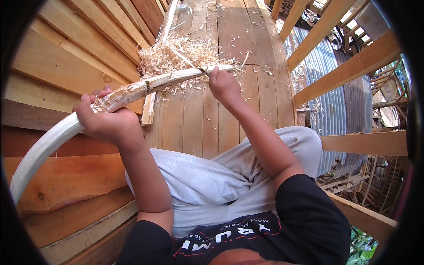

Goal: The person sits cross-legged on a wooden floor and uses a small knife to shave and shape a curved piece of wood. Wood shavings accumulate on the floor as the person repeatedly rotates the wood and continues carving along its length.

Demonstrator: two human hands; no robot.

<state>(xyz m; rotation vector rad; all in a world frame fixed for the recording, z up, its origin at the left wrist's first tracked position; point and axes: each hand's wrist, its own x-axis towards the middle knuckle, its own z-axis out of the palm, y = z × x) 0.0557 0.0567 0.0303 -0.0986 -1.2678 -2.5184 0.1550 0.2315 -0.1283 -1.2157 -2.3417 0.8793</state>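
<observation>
A long, pale, peeled wooden pole (48,137) runs from the lower left up to the middle, bent by the lens. Around its rough, shaggy-barked stretch my left hand (110,121) is closed, with the fingers wrapped over the far side. Close to the pole's far tip, my right hand (224,87) makes a fist around the handle of a knife, which the fingers hide. Its thin blade (187,58) points up and left across the pole's top edge. A dark ring-like mark shows on the pole between my hands.
Curly wood shavings (176,57) lie heaped on the plank floor (260,97) beyond the pole. Stacked boards (66,57) line the left. A wooden railing (349,66) stands on the right, with corrugated metal sheets (340,115) below it. My crossed legs (203,176) are in front.
</observation>
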